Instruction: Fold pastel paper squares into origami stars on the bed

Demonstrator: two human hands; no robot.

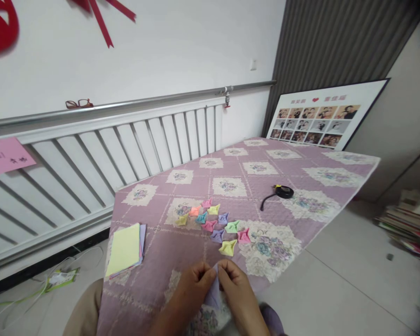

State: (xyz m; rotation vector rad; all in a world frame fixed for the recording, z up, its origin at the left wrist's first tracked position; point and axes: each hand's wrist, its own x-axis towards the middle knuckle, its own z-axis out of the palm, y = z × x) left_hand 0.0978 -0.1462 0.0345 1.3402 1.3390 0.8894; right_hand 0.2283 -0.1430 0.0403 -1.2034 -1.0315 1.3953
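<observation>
Near the front edge of the table, a piece of folded lavender paper [213, 295] is pinched between my two hands. My left hand [195, 284] grips its upper left side, thumb against fingers. On the other side my right hand [234, 280] pinches the paper close to its top point. Just beyond my hands lie several small folded paper shapes in mixed colours, among them a yellow one [227, 248], a pink one [244, 236] and a green one [232, 227]. To the left rests a stack of coloured paper sheets [124, 249], yellow on top.
A patterned purple tablecloth [154, 261] covers the table. A black tape measure [284, 191] with a strap lies at the right. Behind stands a white radiator [161, 140] with a pink note [9, 155]; glasses [79, 103] rest on the pipe. A photo board [322, 114] leans at the far end.
</observation>
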